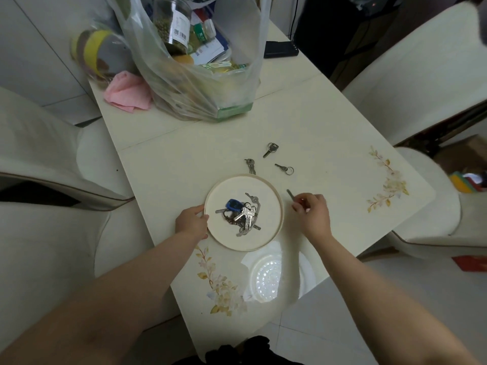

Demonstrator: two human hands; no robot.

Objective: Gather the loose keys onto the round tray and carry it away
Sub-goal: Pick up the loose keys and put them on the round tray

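Note:
A round white tray [271,206] lies near the table's front edge and holds a pile of keys [243,214], one with a blue fob. My left hand [191,222] grips the tray's left rim. Just right of the tray, my right hand [313,213] pinches a single key [290,194] whose blade sticks out up and left. Three loose keys lie on the table beyond the tray: a small pair [250,165] touching the tray's far rim, a dark-headed key [270,149], and a key on a ring [284,168].
A full plastic bag [195,61] with jars and boxes stands at the table's far side, with a pink cloth [127,94] beside it and a black device [280,49] at the far edge. White chairs [421,83] flank the table on both sides.

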